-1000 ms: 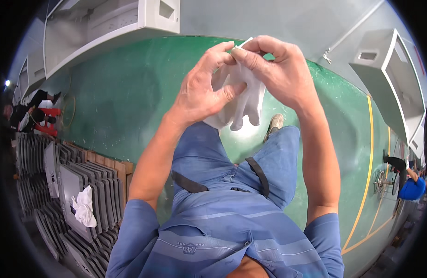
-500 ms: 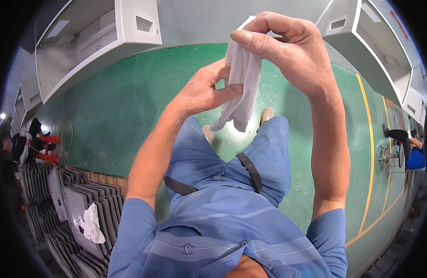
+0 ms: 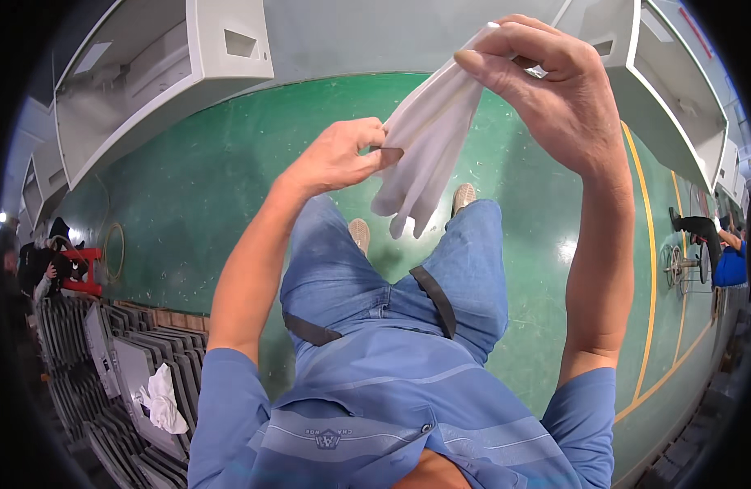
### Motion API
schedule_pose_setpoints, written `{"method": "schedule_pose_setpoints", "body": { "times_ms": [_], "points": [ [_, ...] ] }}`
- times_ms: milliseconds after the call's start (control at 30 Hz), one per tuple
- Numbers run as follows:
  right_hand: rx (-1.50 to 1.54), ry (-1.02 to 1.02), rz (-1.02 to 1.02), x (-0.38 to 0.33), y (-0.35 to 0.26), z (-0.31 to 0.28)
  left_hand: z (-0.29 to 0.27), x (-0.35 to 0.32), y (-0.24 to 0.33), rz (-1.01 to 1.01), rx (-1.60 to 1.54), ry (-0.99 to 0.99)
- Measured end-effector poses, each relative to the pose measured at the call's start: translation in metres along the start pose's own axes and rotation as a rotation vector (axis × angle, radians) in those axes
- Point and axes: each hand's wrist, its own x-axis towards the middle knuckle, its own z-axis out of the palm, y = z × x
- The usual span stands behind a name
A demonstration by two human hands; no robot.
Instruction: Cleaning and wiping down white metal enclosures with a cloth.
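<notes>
I have both hands raised in the upper middle of the frame, working a white glove (image 3: 424, 151) that hangs between them with its fingers pointing down. My right hand (image 3: 555, 90), high at the upper right, pinches the cuff end between thumb and forefinger, the other fingers curled over the top. My left hand (image 3: 335, 155), lower and toward the centre, nips the glove's left edge with thumb and fingertips pressed together. The glove hangs above my blue jeans (image 3: 392, 269) and the two shoes (image 3: 361, 235) on the green floor (image 3: 204, 187). Grey cabinets (image 3: 147, 73) curve along the upper left and upper right. At the lower left, grey flat panels (image 3: 106, 359) stand stacked on edge with a white rag (image 3: 163, 399) lying on them. At the far right edge another person in blue (image 3: 730, 261) bends near some wheels.
</notes>
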Motion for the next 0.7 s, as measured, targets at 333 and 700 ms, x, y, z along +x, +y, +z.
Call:
{"method": "schedule_pose_setpoints", "body": {
  "times_ms": [333,700],
  "points": [
    [-0.077,-0.017,0.305,-0.002,0.077,-0.005,-0.063,0.003,-0.001,-0.152,0.049,0.052],
    [-0.496,-0.229,0.209,0.084,0.146,0.014,-0.123,0.126,-0.036,-0.142,0.782,-0.159]
  ]
}}
